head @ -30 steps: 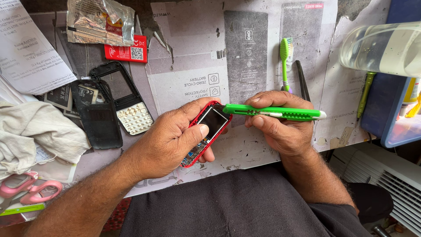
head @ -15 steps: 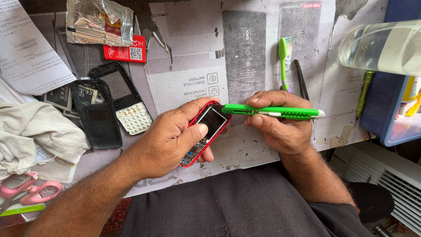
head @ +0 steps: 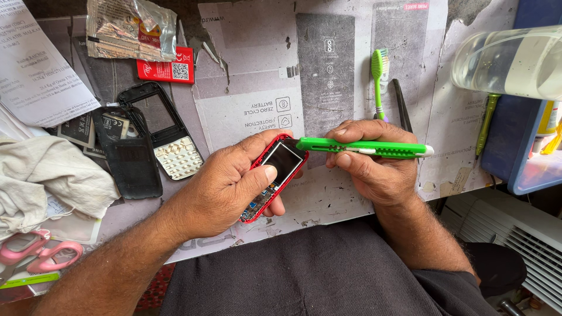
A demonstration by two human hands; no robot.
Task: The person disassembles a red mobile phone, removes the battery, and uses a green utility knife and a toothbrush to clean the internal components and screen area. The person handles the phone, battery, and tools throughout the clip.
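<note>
My left hand (head: 225,184) grips a small red phone (head: 275,175) with its front cover off, so the dark screen and the circuit board below it show; my thumb rests on the screen's lower edge. A green utility knife (head: 366,147) lies level in my right hand (head: 374,169), and its tip touches the phone's upper right corner. Both hands hover over the front edge of the worktable (head: 328,193).
A black phone front frame with a white keypad (head: 167,140) and a black back cover (head: 133,167) lie to the left. Also around are a white cloth (head: 47,181), pink scissors (head: 35,257), a green toothbrush (head: 379,76), a clear bottle (head: 509,58) and a blue tray (head: 521,146).
</note>
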